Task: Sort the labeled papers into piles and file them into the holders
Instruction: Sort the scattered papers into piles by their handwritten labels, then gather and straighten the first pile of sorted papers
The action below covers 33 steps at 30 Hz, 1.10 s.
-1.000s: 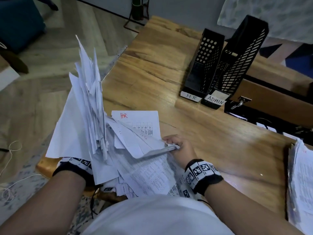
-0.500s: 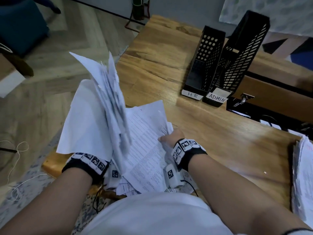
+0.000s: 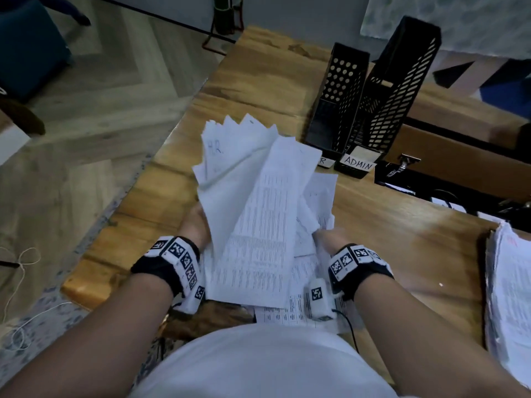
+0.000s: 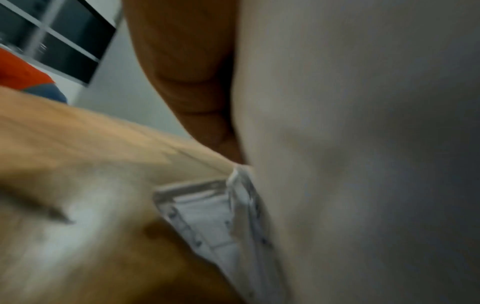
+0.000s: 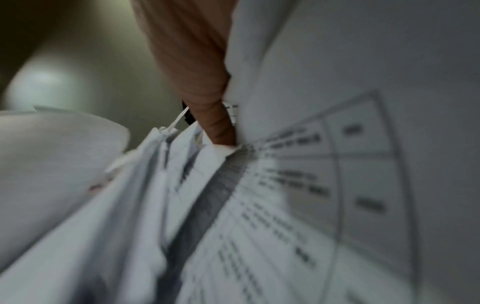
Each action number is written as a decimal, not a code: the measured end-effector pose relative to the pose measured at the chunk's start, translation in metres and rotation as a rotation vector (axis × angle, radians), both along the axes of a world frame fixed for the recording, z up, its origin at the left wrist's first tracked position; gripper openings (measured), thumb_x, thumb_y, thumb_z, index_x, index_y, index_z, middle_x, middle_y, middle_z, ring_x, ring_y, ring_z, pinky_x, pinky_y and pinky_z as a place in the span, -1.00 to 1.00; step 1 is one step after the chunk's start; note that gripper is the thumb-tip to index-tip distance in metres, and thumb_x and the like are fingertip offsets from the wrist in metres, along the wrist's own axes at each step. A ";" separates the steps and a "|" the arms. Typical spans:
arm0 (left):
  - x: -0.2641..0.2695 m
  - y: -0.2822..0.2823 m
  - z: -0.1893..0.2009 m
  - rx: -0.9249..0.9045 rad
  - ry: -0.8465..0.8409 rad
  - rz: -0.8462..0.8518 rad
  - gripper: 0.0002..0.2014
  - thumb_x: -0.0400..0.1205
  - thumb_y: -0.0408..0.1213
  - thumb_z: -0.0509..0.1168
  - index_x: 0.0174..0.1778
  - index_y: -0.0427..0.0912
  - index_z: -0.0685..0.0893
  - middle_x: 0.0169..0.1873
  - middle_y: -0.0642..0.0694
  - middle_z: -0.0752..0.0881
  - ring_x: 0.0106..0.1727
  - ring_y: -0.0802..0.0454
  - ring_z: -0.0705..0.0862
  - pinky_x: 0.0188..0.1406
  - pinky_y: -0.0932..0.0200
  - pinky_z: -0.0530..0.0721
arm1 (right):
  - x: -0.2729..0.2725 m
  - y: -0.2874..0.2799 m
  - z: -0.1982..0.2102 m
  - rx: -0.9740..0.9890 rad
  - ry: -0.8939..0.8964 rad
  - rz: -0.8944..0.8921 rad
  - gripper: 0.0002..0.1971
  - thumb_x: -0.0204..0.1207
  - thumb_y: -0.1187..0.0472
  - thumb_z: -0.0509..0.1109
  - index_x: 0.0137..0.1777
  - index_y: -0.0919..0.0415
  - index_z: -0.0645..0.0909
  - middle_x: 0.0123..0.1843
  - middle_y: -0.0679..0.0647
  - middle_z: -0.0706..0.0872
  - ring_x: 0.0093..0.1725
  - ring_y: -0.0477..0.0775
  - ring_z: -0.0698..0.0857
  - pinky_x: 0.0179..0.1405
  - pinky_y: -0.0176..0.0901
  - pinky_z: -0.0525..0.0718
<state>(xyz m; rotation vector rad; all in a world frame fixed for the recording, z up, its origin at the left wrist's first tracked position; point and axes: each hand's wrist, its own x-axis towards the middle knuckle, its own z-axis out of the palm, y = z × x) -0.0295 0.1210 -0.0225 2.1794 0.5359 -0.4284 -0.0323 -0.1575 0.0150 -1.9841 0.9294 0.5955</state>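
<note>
A thick, fanned sheaf of white printed papers (image 3: 258, 214) is held upright over the near edge of the wooden table (image 3: 402, 239); one sheet shows "HR" in blue. My left hand (image 3: 195, 225) grips the sheaf's left side and my right hand (image 3: 327, 237) grips its right side. In the left wrist view a finger (image 4: 187, 82) lies against a pale sheet (image 4: 363, 144); in the right wrist view a finger (image 5: 205, 92) presses into printed pages (image 5: 298, 195). Two black holders stand at the back: one (image 3: 336, 101) with its label partly hidden, one (image 3: 393, 90) labeled ADMIN.
A second pile of papers (image 3: 508, 297) lies at the table's right edge. Behind the holders sit a brown box (image 3: 459, 156) and dark gear with a metal clip (image 3: 405, 163). Left of the table are wood flooring, a rug and loose white cord (image 3: 17, 271).
The sheaf, earlier raised high in my left hand beyond the table's left edge, has swung right over the table. My right hand left the sheets lying flat and now grips the sheaf too.
</note>
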 end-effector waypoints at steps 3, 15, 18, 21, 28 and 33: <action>-0.007 -0.014 0.006 -0.194 -0.004 -0.009 -0.63 0.59 -0.22 0.33 0.32 -0.13 0.61 0.14 -0.14 0.74 0.18 -0.22 0.71 0.25 -0.20 0.64 | -0.006 -0.005 -0.007 0.098 -0.037 -0.033 -0.58 0.60 0.12 0.37 0.38 0.34 0.54 -0.04 0.07 0.71 -0.12 0.12 0.69 -0.39 -0.19 0.46; -0.003 -0.025 -0.003 0.041 0.069 -0.090 -0.74 0.70 -0.32 0.16 0.25 -0.31 0.58 0.19 -0.26 0.66 0.11 -0.26 0.64 0.08 0.03 0.60 | -0.007 -0.048 -0.029 -0.191 -0.184 -0.196 -0.62 0.55 0.42 0.26 -0.43 0.17 0.22 -0.46 0.11 0.31 -0.34 0.14 0.33 -0.35 -0.14 0.29; -0.006 -0.028 -0.002 0.053 0.116 -0.158 -0.72 0.58 -0.26 0.23 0.11 -0.29 0.71 0.18 -0.27 0.66 0.09 -0.26 0.67 0.15 -0.10 0.67 | 0.001 -0.043 -0.026 -0.146 -0.216 -0.212 -0.64 0.63 0.39 0.18 -0.40 0.20 0.24 -0.44 0.11 0.33 -0.22 0.15 0.36 -0.33 -0.17 0.27; -0.014 -0.039 0.002 0.120 0.111 -0.169 -0.66 0.47 -0.18 0.22 0.09 -0.22 0.69 0.23 -0.24 0.54 0.21 -0.28 0.58 0.23 -0.11 0.64 | 0.006 -0.030 -0.031 -0.070 -0.209 -0.211 -0.73 0.67 0.36 0.16 -0.30 0.21 0.37 -0.39 0.08 0.42 -0.14 0.16 0.46 -0.28 -0.17 0.34; -0.011 -0.032 0.006 -0.102 -0.051 0.003 -0.34 0.56 -0.27 0.37 0.55 -0.09 0.24 0.41 -0.18 0.52 0.38 -0.25 0.55 0.36 -0.25 0.54 | 0.007 0.003 -0.032 0.104 -0.200 -0.041 -0.66 0.69 0.29 0.15 0.43 0.35 0.43 0.24 0.29 0.65 0.18 0.27 0.64 -0.08 -0.17 0.47; -0.015 -0.030 0.046 0.339 -0.116 -0.104 -0.05 0.45 -0.03 0.48 0.65 0.03 0.03 0.61 -0.20 0.15 0.57 -0.36 0.18 0.50 -0.37 0.28 | 0.002 -0.035 -0.039 0.134 -0.313 -0.157 -0.90 0.53 0.14 0.30 -0.19 -0.09 0.49 -0.09 0.11 0.73 -0.06 0.21 0.74 0.08 0.25 0.74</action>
